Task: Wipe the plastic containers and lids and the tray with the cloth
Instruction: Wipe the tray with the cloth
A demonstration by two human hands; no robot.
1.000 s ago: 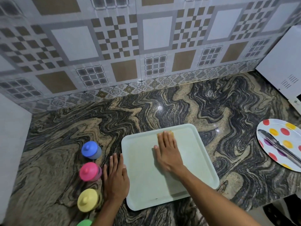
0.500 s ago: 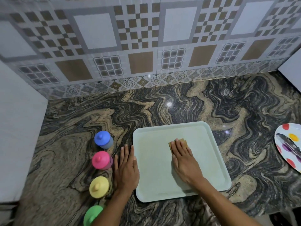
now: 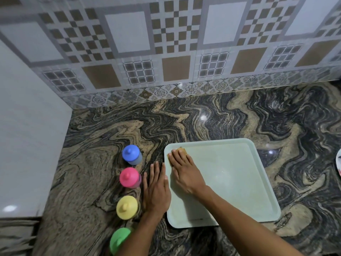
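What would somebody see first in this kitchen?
Probably the row of little containers on the swirly stone counter: blue lid, pink lid, yellow lid, green lid. Right of them, the right hand presses a cloth into the far left corner of the pale green tray.

Taken from a single wide-angle camera worn on the head, at the near edge of the worktop (image 3: 239, 117). Looks forward and steeply down, facing the tiled wall (image 3: 166, 43) along the far edge. Close enough to fill the lower frame with both forearms, entering from the bottom, with the left hand (image 3: 156, 189) and right hand (image 3: 184, 172) near the centre. Takes in the far left corner, closed off by a white side panel (image 3: 27, 135), and the tray (image 3: 239, 182) toward the near edge. Cuts off the worktop's right side at a sliver of plate (image 3: 339, 163).
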